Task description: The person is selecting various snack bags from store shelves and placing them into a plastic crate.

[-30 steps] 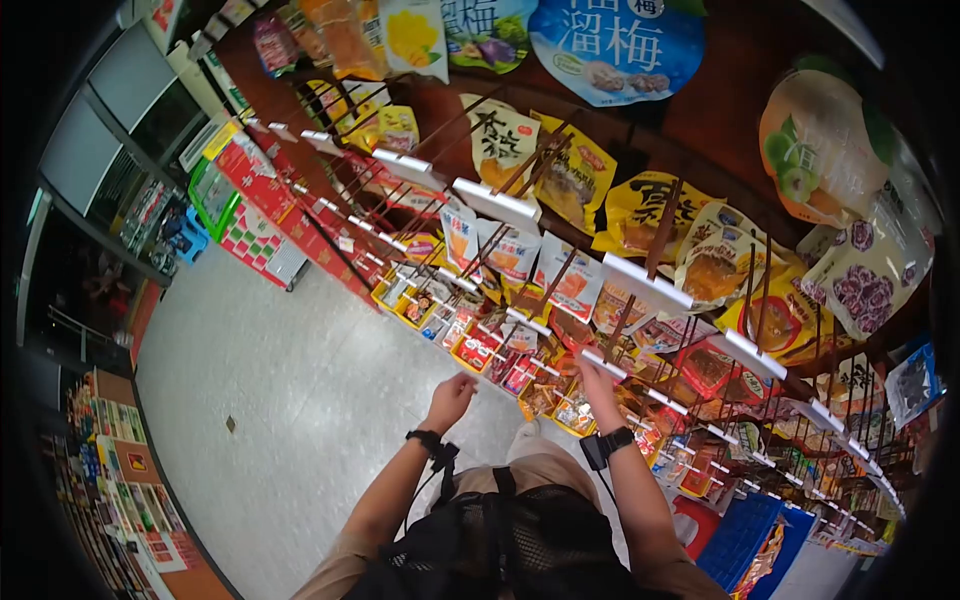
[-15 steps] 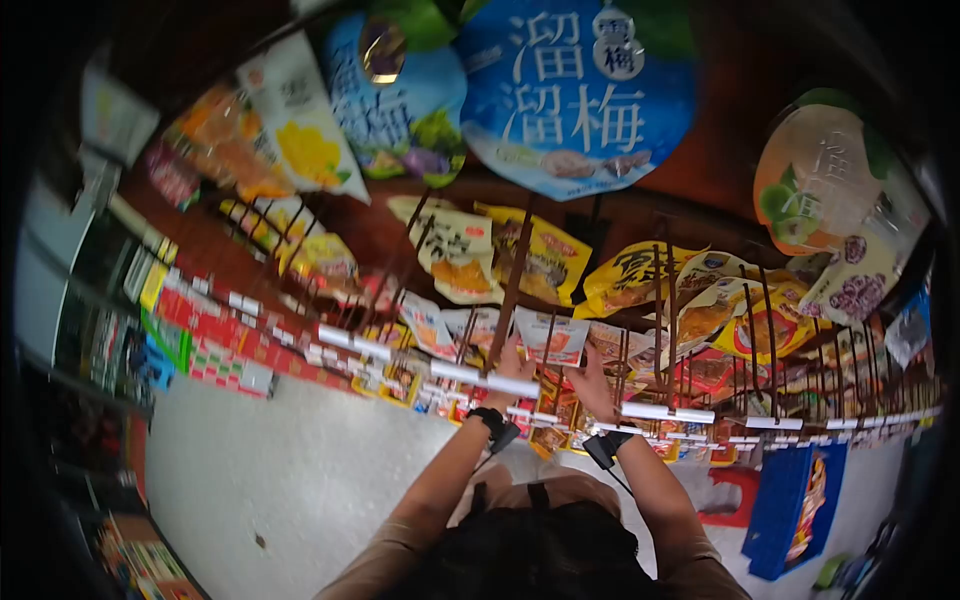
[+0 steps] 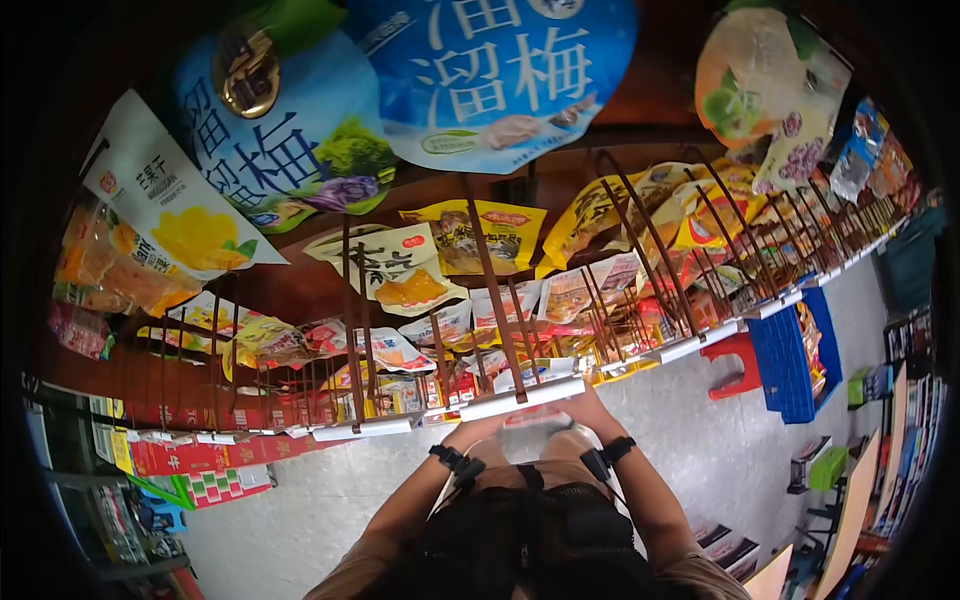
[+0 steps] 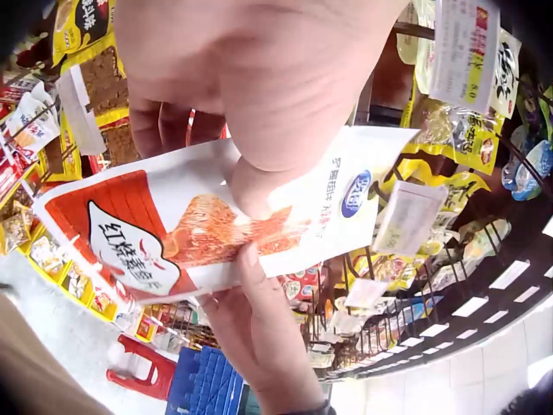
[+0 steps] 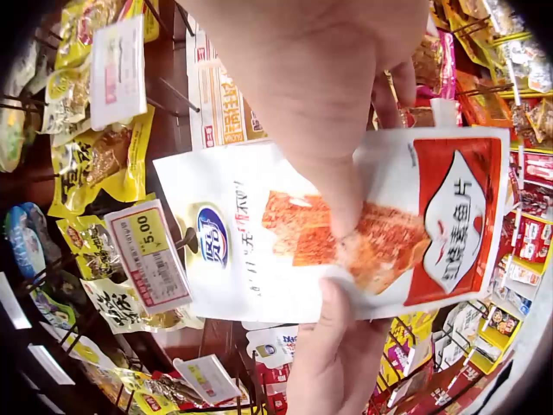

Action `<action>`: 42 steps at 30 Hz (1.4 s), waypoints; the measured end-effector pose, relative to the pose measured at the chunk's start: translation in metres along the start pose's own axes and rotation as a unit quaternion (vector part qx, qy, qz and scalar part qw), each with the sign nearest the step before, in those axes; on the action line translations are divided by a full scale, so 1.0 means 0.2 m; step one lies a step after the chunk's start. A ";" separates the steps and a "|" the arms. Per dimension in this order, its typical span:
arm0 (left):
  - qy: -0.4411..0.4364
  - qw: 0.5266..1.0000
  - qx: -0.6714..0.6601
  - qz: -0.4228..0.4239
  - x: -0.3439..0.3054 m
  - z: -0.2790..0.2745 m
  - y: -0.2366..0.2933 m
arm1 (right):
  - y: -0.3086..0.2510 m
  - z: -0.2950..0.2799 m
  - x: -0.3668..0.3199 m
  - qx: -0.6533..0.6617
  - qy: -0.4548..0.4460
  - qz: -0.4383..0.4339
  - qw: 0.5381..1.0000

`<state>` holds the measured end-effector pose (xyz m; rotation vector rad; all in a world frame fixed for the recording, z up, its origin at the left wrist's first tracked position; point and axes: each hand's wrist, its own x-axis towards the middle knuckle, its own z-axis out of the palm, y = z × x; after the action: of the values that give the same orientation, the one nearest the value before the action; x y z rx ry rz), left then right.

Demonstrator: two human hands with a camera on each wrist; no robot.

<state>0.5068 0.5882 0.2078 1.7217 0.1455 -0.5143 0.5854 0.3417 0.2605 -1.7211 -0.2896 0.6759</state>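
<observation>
A: What's that packet (image 4: pixel 203 229) you've got?
B: A flat, smooth, rectangular pouch, white with a red end panel; a stiff-looking price tag (image 5: pixel 149 255) shows beside its pale end.
A: And your fingers?
B: Your left hand (image 4: pixel 259 86) and right hand (image 5: pixel 320 95) pinch its opposite long edges, thumbs on the printed front, other fingers partly hidden behind.

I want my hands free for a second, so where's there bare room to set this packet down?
The packet could probably go on the bare floor to the right, between your right arm and the red stool, or to the left, between your left arm and the green-edged case. The snack rack is crowded with hooks and bags.
</observation>
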 end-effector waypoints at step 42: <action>-0.336 0.940 0.057 0.029 1.07 2.98 1.65 | 0.55 -2.21 -2.02 0.322 0.369 0.047 0.870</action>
<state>0.6674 -0.0949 0.3401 1.5630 -0.4315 -1.0512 0.5003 -0.2577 0.3259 -1.2210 0.5157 0.1035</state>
